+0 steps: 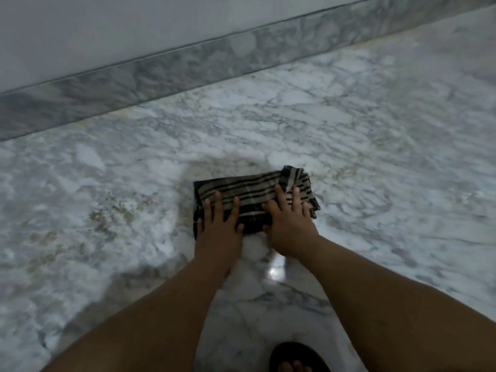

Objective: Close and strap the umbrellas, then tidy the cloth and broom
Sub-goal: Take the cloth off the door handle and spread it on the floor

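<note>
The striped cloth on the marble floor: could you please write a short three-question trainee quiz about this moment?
1. True or false: both hands lie flat on the striped cloth.
2. Where does the cloth lie? A) on the marble floor B) on a table C) over a broom
3. Fill in: a sandalled ____ shows at the bottom edge.

Key: 1 true: left hand and right hand press it. 2 A. 3 foot.

Bare forearms, no sleeves; a foot [291, 367] in perhaps a dark sandal [298, 354].
</note>
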